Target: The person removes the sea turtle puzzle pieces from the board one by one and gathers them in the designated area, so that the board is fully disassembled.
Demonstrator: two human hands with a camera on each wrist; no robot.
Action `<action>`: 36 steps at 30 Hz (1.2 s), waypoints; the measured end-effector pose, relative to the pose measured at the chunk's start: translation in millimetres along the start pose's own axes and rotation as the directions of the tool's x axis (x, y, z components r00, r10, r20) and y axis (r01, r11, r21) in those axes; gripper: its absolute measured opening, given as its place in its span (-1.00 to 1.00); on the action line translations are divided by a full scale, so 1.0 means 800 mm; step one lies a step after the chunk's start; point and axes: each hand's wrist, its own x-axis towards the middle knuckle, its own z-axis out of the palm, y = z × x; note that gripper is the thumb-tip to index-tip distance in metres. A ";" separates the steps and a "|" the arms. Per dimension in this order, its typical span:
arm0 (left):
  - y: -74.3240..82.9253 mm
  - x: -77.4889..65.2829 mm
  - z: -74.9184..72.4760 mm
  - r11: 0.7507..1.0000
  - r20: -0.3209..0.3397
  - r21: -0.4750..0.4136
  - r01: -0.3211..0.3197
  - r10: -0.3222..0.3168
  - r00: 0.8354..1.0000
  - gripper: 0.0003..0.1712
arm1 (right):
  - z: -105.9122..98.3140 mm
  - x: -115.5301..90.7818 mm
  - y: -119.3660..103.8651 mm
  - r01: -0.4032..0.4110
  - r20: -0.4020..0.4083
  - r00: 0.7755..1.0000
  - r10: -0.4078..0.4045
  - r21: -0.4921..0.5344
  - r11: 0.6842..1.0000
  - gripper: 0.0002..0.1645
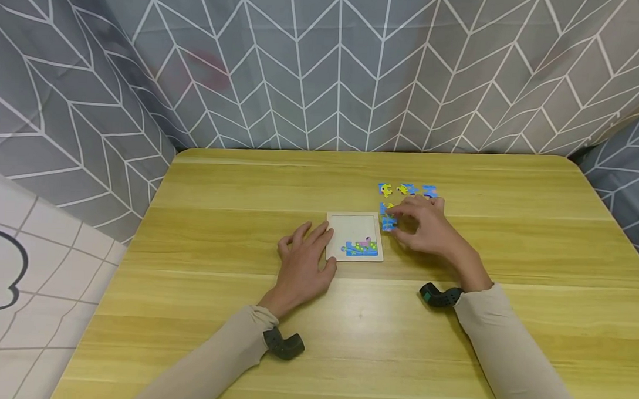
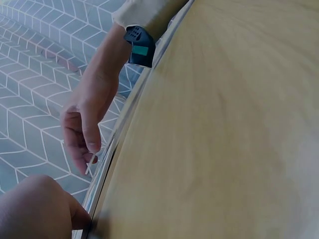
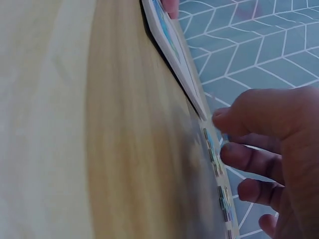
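A square wooden puzzle tray (image 1: 350, 224) lies on the table with joined blue, green and pink pieces (image 1: 361, 248) in its lower right part. My left hand (image 1: 305, 269) rests at the tray's left side, fingertips on its edge and thumb by the lower left corner. Just right of the tray, my right hand (image 1: 426, 227) pinches a blue puzzle piece (image 1: 388, 224) between thumb and forefinger. The left wrist view shows that piece edge-on as a thin pale strip (image 2: 91, 163). In the right wrist view the thumb (image 3: 227, 119) partly hides the grip.
Several loose pieces lie beyond the right hand, among them a yellow-and-blue one (image 1: 385, 189), another (image 1: 406, 189) and a blue-and-pink one (image 1: 429, 190). Part of this group is hidden under the hand. A grey patterned curtain (image 1: 324, 70) hangs behind the wooden table (image 1: 235, 179).
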 end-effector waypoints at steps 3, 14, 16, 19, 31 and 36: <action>0.001 0.000 -0.001 1.000 -0.005 -0.008 0.007 -0.007 1.000 -0.34 | -0.001 0.000 0.000 -0.007 0.046 0.999 0.009 -0.027 1.000 -0.58; 0.000 0.000 -0.003 0.999 -0.029 -0.025 0.028 -0.029 0.999 -0.35 | -0.001 -0.002 -0.001 -0.026 0.110 0.994 0.029 -0.030 0.999 -0.61; 0.000 0.000 -0.003 0.999 -0.026 -0.029 0.030 -0.031 0.999 -0.35 | -0.002 -0.002 -0.002 -0.031 0.115 0.993 0.035 -0.029 0.999 -0.60; 0.000 0.000 -0.003 0.999 -0.030 -0.031 0.028 -0.029 0.999 -0.34 | -0.004 -0.003 -0.002 -0.036 0.125 0.991 0.038 -0.023 0.999 -0.58; 0.000 0.000 -0.002 0.999 -0.026 -0.030 0.029 -0.030 0.999 -0.33 | -0.006 -0.004 -0.004 -0.029 0.131 0.991 0.031 -0.013 0.999 -0.57; 0.000 0.000 -0.003 0.999 -0.026 -0.018 0.030 -0.030 0.999 -0.33 | -0.006 -0.003 -0.006 -0.024 0.126 0.992 0.023 0.004 1.000 -0.57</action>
